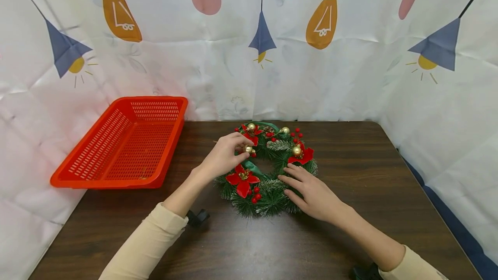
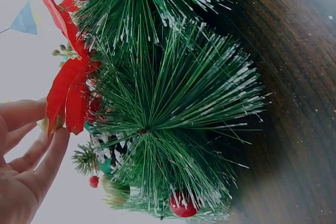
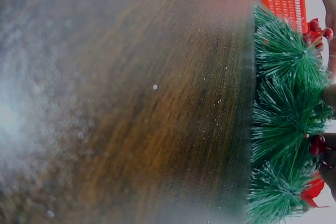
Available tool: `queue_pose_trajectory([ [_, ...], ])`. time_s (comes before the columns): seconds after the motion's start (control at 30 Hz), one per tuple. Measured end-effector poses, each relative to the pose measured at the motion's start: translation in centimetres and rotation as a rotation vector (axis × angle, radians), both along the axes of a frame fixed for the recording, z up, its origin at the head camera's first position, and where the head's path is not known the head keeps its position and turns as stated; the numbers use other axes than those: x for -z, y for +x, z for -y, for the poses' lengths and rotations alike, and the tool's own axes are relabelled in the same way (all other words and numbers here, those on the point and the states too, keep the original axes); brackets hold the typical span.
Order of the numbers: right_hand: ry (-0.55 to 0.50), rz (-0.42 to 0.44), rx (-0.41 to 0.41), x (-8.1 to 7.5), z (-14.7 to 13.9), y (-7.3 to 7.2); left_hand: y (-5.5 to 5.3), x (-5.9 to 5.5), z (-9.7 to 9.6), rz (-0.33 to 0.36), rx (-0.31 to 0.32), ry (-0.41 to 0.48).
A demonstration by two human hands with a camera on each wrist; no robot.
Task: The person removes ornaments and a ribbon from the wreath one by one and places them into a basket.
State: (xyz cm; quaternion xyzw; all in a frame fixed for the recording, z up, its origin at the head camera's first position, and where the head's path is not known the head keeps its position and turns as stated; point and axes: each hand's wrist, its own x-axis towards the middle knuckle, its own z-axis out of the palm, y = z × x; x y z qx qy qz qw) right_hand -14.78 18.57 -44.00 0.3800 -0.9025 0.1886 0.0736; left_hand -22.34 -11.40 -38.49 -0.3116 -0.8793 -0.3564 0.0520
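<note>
Left fingers pinch a gold ball, right fingers spread on the wreath

The left hand (image 1: 222,157) has thumb and fingertips round the gold ball (image 1: 248,149) on the wreath's left side — the right hand (image 1: 314,192) lies with fingers apart over its near right part; the wreath (image 1: 272,204), with red flowers (image 1: 243,179) and pine sprigs, lies flat on the dark wooden table (image 1: 350,146) — farther left stands a red basket (image 1: 113,184), and behind hangs a lamp-print cloth (image 1: 225,81)

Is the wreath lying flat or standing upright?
Flat: in the head view, the wreath lies on the table, its red flowers facing up.
</note>
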Motion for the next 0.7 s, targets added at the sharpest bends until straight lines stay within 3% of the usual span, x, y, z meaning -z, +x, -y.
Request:
queue_pose_trajectory([
  [0.47, -0.003, 0.000, -0.001, 0.11, 0.04, 0.03, -0.43, -0.16, -0.77, -0.006, 0.002, 0.003],
  [0.7, 0.004, 0.009, 0.003, 0.09, -0.01, 0.10, -0.59, -0.34, -0.49, 0.028, -0.030, 0.033],
])
